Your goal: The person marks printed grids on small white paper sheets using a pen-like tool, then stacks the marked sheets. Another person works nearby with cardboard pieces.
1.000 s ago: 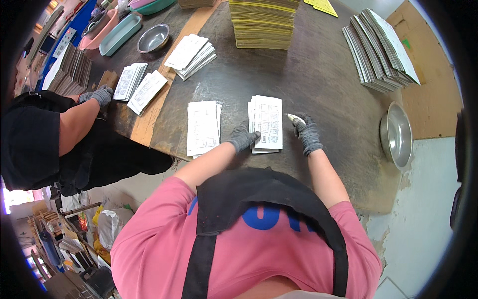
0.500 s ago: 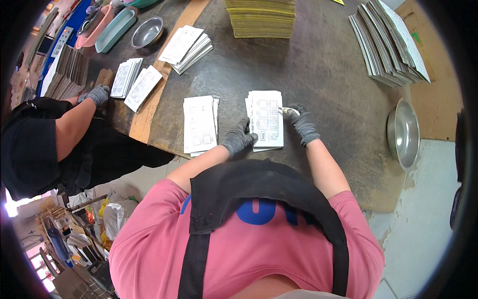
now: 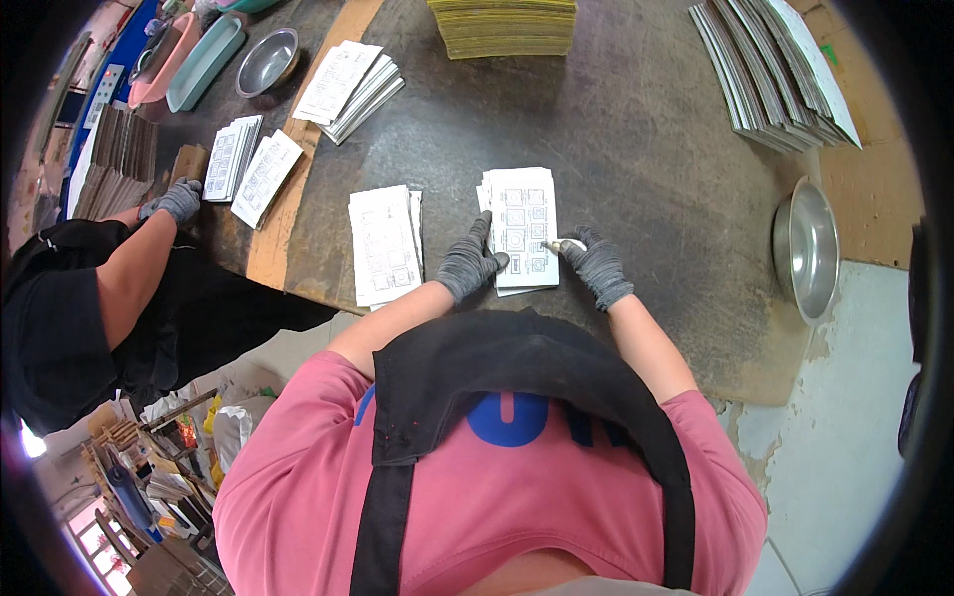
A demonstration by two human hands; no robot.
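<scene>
Head view. We log a dark, worn table (image 3: 646,139) with a wooden strip along its left part, over a pale concrete floor (image 3: 855,427). Our left hand (image 3: 469,260), gloved, lies flat on the near left edge of a white sheet stack (image 3: 522,228), fingers spread. Our right hand (image 3: 593,263) pinches a small pale tool (image 3: 566,244) at the stack's right edge. Second stack (image 3: 383,243) just left. Steel bowl (image 3: 807,248) at the right rim; yellow stack (image 3: 505,25) and grey boards (image 3: 775,70) at the far side. A co-worker's gloved hand (image 3: 174,202) rests left.
</scene>
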